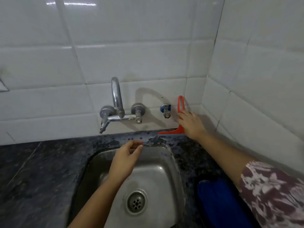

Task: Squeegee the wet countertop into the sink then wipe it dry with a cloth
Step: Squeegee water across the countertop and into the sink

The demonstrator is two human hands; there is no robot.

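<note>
A red squeegee (180,102) stands upright against the tiled wall at the back of the dark granite countertop (41,170), its blade (169,132) resting on the stone. My right hand (192,125) reaches to it with the fingers laid around the lower part of the loop handle. Over the back rim of the steel sink (158,171) hovers my left hand (125,160), fingers loosely curled and holding nothing. Wet patches glisten on the strip of counter behind the sink. A blue cloth (215,199) lies on the counter right of the sink, under my right forearm.
A chrome wall tap (116,99) with two knobs hangs over the sink's back edge. A small valve (166,110) sticks out of the wall just left of the squeegee. White tiled walls meet in a corner at the right. The sink drain (136,202) sits near the front.
</note>
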